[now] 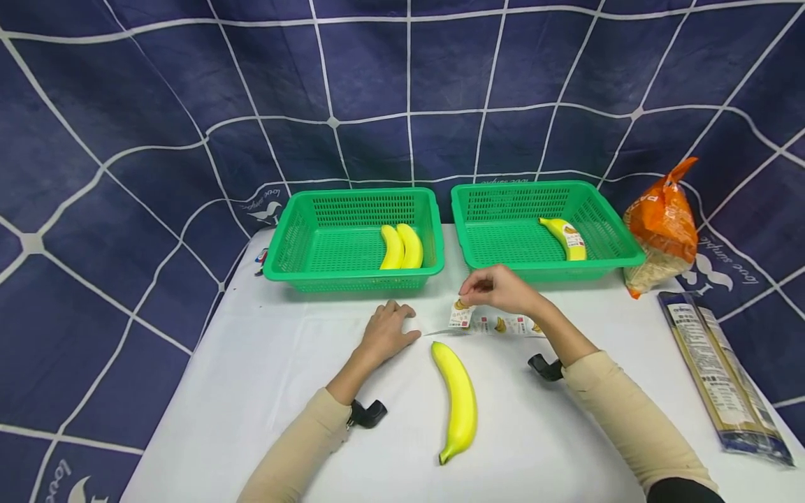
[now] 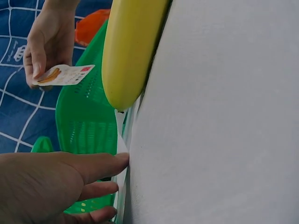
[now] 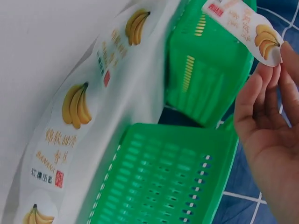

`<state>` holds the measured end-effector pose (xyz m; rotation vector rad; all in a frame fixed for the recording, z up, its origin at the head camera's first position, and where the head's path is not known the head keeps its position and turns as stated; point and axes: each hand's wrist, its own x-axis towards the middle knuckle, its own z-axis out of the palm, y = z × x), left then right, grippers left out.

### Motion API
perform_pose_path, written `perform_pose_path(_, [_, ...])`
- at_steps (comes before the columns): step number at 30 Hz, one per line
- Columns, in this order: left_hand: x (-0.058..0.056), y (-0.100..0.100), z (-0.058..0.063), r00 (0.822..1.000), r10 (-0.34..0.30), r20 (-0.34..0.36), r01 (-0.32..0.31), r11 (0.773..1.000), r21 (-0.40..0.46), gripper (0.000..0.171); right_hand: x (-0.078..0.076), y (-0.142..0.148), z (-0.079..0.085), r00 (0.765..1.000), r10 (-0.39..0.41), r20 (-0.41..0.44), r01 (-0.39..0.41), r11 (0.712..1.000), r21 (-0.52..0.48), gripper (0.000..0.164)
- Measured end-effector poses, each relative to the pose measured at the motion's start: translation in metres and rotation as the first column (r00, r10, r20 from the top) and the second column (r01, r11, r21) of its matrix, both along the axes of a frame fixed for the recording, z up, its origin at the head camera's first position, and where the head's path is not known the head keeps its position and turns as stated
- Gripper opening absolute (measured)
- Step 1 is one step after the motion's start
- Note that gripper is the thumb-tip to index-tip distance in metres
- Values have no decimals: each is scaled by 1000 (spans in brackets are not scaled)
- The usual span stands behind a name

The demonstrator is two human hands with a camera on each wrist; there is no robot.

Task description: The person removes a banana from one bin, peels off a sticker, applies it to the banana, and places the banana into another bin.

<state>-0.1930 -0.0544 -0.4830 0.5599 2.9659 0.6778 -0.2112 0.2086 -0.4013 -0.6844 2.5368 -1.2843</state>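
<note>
My right hand (image 1: 503,288) pinches a white banana sticker (image 1: 461,316) by its upper end between thumb and fingertips. The right wrist view shows the sticker (image 3: 250,30) with its printed bananas at the fingertips, raised off the table. Below that hand lies the sticker strip (image 1: 503,325), printed with more banana labels. At the strip's left end rests my left hand (image 1: 385,331), fingers spread and relaxed; its thumb tip overlaps the strip's edge (image 2: 122,140) in the left wrist view. A yellow banana (image 1: 461,402) without a sticker lies on the table between my forearms.
A green basket (image 1: 352,279) at the back left contains two bananas (image 1: 402,248). Right of it, another green basket (image 1: 547,271) has one banana with a sticker (image 1: 566,237). An orange bag (image 1: 663,223) and long flat packets (image 1: 723,370) sit along the right side.
</note>
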Motion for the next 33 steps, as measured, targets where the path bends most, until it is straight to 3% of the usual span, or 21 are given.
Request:
perform_pose_path(8, [1,-4,5,1000,-21,4,21,1000,13,40,10,-2,8,998,5,58,-8,999,44,9])
perform_pose_path(13, [18,-5,13,994,-107,29,105,992,65,46,21,-3,14,990,30,137,-37,998,44,10])
perform_pose_path(16, [35,-1,18,976,-185,115,169,976,137,64,28,-5,17,986,46,160,-53,998,42,11])
perform_pose_path(21, [63,12,20,924,-286,254,239,950,201,102,40,-8,18,983,62,171,-70,997,41,10])
perform_pose_path(27, [86,16,16,892,-267,365,184,951,248,120,53,-14,13,973,79,215,-81,997,1,11])
perform_pose_path(33, [94,16,11,879,-272,390,169,945,280,130,60,-16,7,964,85,253,-80,996,-29,11])
